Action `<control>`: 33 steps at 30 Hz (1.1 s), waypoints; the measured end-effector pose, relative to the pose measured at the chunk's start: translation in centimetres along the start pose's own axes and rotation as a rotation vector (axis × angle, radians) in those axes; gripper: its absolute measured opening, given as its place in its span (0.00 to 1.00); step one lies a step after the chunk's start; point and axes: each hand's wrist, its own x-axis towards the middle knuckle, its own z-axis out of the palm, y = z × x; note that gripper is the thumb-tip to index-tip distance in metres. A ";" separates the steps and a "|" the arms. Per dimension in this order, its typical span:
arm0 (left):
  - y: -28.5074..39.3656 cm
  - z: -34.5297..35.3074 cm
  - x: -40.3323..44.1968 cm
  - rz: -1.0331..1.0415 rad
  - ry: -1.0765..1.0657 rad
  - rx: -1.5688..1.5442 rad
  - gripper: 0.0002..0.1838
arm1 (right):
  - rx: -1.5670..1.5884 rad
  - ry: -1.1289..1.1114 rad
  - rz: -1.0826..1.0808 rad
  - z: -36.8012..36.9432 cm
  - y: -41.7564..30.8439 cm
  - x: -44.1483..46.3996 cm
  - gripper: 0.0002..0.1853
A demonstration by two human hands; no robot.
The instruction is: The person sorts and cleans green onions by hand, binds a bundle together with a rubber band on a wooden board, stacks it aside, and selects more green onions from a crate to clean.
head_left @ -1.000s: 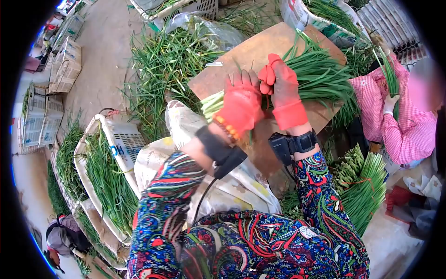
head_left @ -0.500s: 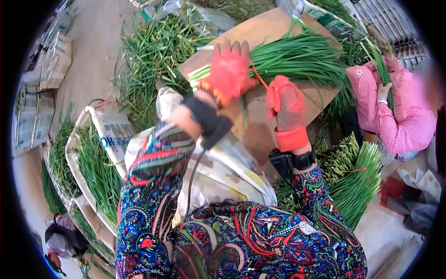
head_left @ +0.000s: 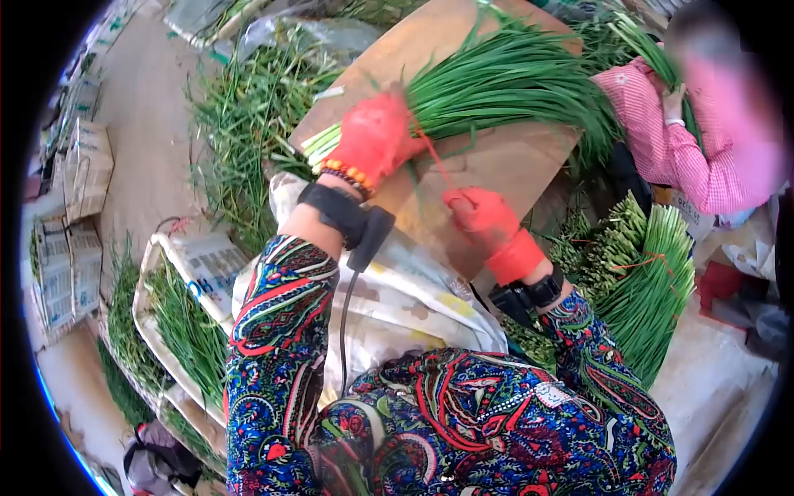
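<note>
One hand, our left (head_left: 372,136), closure unclear, covers stalks (head_left: 500,87) near the board's (head_left: 523,159) left corner, seemingly bracing them against the taut red tie (head_left: 434,155) in our right fist (head_left: 485,220)

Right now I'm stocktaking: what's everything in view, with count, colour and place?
Green bunch: one, green, on board
Board: one, brown, top centre
Strand: one, red, between hands
Bundles: several, green, right
Loose heap: one, green, left of board
Crates: several, white, mostly left
Plastic film: one, clear, top
Sheet: one, pale, near torso
Co-worker: one, pink sleeves, right
Bead bracelet: one, orange, left wrist
Wrist devices: two, black, one per wrist
Left hand: one, red-gloved, on bunch
Right hand: one, red-gloved, gripping strand
</note>
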 end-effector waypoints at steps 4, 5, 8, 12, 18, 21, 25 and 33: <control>0.2 0.1 -0.8 0.048 0.089 0.024 0.49 | 0.036 -0.024 0.067 -0.3 -0.3 0.1 0.14; 0.5 0.1 -1.1 0.056 0.078 0.030 0.49 | 0.036 0.019 -0.006 1.0 2.6 0.0 0.14; -0.2 1.3 -0.5 0.082 0.074 -0.008 0.52 | -0.083 -0.042 -0.078 1.2 3.3 1.7 0.16; -1.3 -1.4 -1.0 0.095 -0.129 -0.248 0.52 | 0.371 -0.274 0.184 -1.6 3.3 3.1 0.18; -4.4 -0.5 -2.0 -0.009 -0.231 -0.300 0.40 | 0.900 -0.110 0.316 -0.8 3.2 2.8 0.25; -3.2 -0.2 -4.1 0.048 -0.244 -0.365 0.42 | 1.083 -0.083 0.246 0.1 3.5 3.7 0.28; -2.2 -0.7 -6.9 0.091 -0.421 -0.826 0.30 | 1.216 -0.197 0.071 0.4 1.4 2.7 0.29; -6.9 -2.0 -10.8 -0.229 -0.510 -1.253 0.25 | 0.989 -0.010 0.120 0.8 1.2 3.1 0.19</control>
